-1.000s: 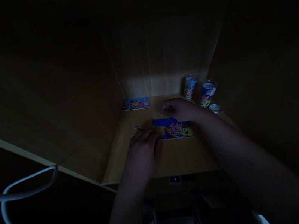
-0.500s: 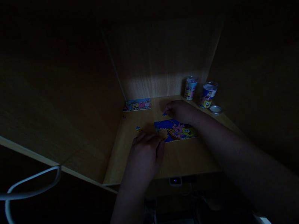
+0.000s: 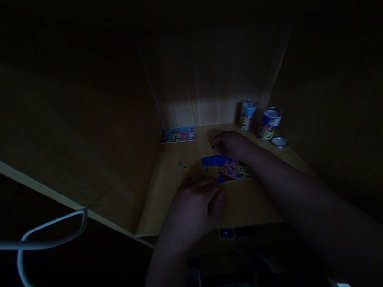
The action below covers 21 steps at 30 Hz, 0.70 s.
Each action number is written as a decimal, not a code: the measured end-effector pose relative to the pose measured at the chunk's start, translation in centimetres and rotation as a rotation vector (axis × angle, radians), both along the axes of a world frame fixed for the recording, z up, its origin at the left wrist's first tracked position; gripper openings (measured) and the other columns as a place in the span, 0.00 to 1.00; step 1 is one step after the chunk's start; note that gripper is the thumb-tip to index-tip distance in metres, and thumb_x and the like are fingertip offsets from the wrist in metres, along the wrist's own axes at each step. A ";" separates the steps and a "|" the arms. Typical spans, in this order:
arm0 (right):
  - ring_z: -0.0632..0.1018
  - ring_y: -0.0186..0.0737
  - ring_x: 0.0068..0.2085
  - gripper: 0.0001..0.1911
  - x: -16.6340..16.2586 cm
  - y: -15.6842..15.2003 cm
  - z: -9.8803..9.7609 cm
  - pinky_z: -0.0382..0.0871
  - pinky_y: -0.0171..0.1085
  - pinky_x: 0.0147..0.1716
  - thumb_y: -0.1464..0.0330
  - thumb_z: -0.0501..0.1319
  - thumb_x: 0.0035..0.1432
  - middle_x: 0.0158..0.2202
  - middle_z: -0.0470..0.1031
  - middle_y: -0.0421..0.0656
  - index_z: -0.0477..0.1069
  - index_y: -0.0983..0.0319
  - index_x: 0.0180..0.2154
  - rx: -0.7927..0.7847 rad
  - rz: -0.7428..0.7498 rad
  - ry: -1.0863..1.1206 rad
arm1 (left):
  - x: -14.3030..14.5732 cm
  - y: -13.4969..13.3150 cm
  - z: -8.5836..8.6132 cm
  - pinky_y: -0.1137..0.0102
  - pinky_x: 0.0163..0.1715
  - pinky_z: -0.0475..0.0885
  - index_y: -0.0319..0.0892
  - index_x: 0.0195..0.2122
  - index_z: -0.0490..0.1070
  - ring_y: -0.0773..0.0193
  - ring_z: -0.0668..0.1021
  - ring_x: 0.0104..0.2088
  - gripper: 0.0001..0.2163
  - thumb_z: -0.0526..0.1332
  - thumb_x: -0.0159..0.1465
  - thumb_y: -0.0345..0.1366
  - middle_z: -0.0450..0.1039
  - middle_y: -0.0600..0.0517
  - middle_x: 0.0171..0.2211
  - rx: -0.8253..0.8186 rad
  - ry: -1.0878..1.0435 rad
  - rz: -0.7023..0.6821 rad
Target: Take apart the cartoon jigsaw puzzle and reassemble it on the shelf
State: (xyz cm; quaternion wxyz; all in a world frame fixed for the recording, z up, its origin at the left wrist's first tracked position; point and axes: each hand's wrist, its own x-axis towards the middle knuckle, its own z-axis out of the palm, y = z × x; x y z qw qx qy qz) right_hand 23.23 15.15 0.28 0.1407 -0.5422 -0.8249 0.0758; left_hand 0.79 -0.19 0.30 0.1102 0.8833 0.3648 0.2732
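Observation:
A partly assembled jigsaw puzzle (image 3: 232, 168) with cartoon figures on blue lies on the wooden shelf, with a gap at its lower left. Just beyond its upper edge, my right hand (image 3: 233, 144) is closed, fingertips pinched at a small blue puzzle piece (image 3: 213, 147). My left hand (image 3: 198, 204) is over the near left side of the puzzle, fingers curled in and thumb close to them; what they hold, if anything, is hidden. Several loose puzzle pieces (image 3: 182, 166) lie beyond the left hand. Another small piece (image 3: 162, 150) sits farther back at the left.
A cartoon picture strip (image 3: 179, 135) lies at the back left. Two printed cans, one (image 3: 247, 115) behind the other (image 3: 269, 125), stand at the back right near a round lid (image 3: 280, 142). A white cable (image 3: 29, 246) loops at left. A small lit device (image 3: 226, 233) sits below the shelf edge.
My left hand has drawn back toward me and slightly right, uncovering more of the loose pieces. My right hand stays nearly in place beyond the puzzle. The view has shifted a little.

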 end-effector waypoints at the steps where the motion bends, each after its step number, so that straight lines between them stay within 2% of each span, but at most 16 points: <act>1: 0.84 0.48 0.53 0.11 0.0 0.0 -0.1 0.73 0.40 0.53 0.68 0.65 0.69 0.52 0.85 0.49 0.84 0.59 0.50 -0.002 -0.007 0.004 | 0.0 0.1 -0.1 0.56 0.48 0.78 0.44 0.39 0.79 0.54 0.81 0.43 0.09 0.60 0.76 0.32 0.81 0.48 0.39 0.008 0.000 0.011; 7: 0.83 0.47 0.51 0.11 -0.1 -0.1 0.1 0.73 0.39 0.52 0.67 0.65 0.70 0.53 0.82 0.54 0.83 0.62 0.49 -0.025 -0.038 0.012 | 0.0 0.9 -0.7 0.50 0.54 0.76 0.43 0.46 0.79 0.51 0.80 0.48 0.06 0.62 0.74 0.30 0.81 0.47 0.45 0.035 0.022 0.134; 12: 0.83 0.46 0.50 0.06 -0.4 -0.7 0.9 0.73 0.39 0.51 0.71 0.65 0.68 0.49 0.84 0.52 0.82 0.62 0.44 -0.019 -0.048 0.066 | 0.0 1.0 -0.8 0.50 0.55 0.76 0.43 0.46 0.80 0.51 0.80 0.48 0.06 0.62 0.75 0.31 0.81 0.48 0.45 0.039 0.027 0.128; 16: 0.84 0.43 0.48 0.05 -0.7 -1.0 1.1 0.74 0.38 0.50 0.73 0.65 0.67 0.46 0.86 0.48 0.81 0.62 0.41 -0.030 -0.051 0.214 | 0.0 1.0 -0.6 0.50 0.56 0.75 0.43 0.44 0.79 0.50 0.79 0.50 0.05 0.62 0.74 0.30 0.81 0.47 0.47 0.056 0.022 0.141; 21: 0.85 0.40 0.46 0.08 -0.7 -1.3 1.5 0.77 0.37 0.49 0.74 0.65 0.66 0.47 0.87 0.46 0.82 0.62 0.45 -0.161 0.087 0.479 | 0.0 1.0 -0.6 0.50 0.55 0.75 0.43 0.44 0.79 0.51 0.80 0.47 0.05 0.63 0.74 0.30 0.83 0.48 0.44 0.048 0.012 0.140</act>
